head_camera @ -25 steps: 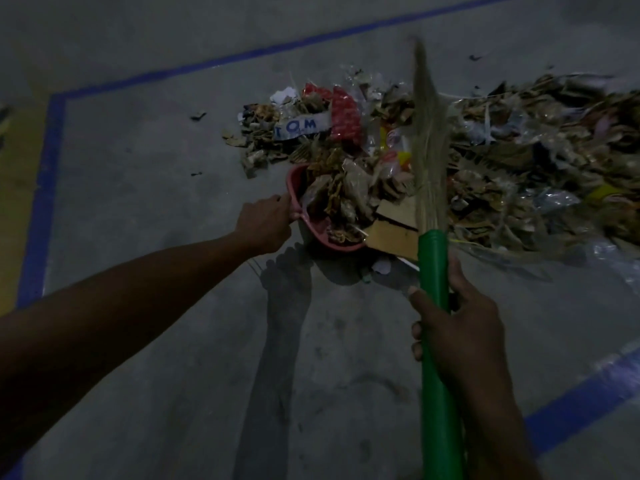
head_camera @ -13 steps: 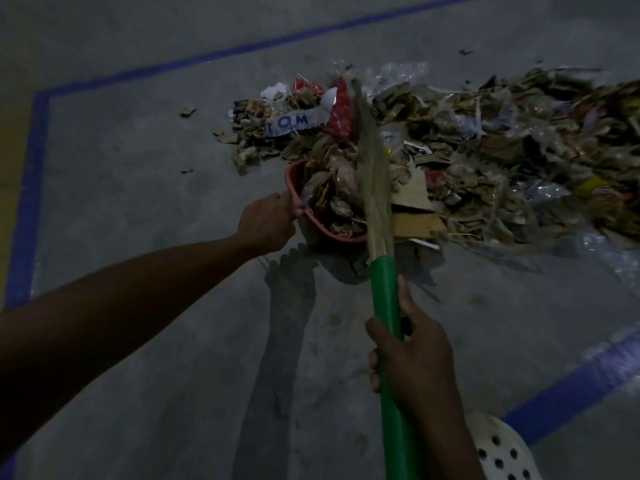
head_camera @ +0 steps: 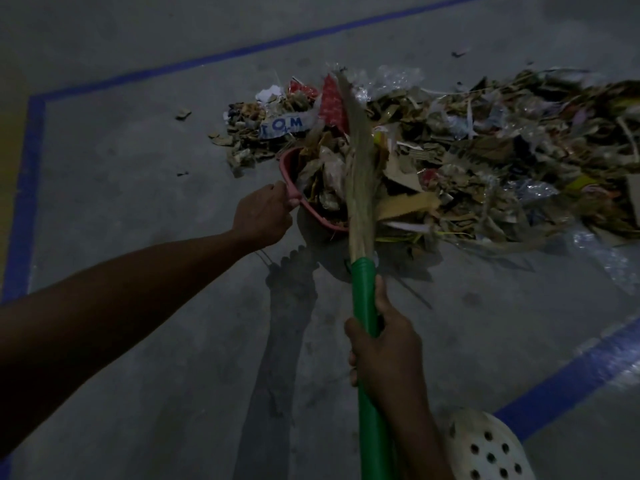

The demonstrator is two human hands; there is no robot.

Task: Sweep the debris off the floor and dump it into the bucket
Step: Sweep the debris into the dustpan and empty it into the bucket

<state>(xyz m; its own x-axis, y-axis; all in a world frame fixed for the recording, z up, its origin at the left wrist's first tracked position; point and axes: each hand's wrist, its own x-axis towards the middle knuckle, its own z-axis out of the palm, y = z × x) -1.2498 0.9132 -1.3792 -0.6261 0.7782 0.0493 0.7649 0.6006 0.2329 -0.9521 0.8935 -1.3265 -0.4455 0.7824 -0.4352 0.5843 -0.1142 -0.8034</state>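
Note:
A long heap of debris [head_camera: 485, 161], made of cardboard scraps, paper and plastic wrap, lies across the grey floor. A red dustpan [head_camera: 290, 168] sits tilted at the heap's left end, piled with scraps. My left hand [head_camera: 263, 214] grips its handle. My right hand [head_camera: 384, 348] holds the green handle of a broom [head_camera: 362, 289]. The straw bristles lie over the dustpan's load and point away from me. No bucket can be made out with certainty.
Blue tape lines [head_camera: 24, 188] frame the floor area at left, top and lower right. A white perforated object [head_camera: 485, 448] pokes in at the bottom right. Loose scraps [head_camera: 183, 114] lie left of the heap. Bare concrete stretches in front of me.
The broom swung from the right side of the heap to the left, over the dustpan, dragging scraps onto it. My left hand stayed on the dustpan handle. The white perforated object came into view.

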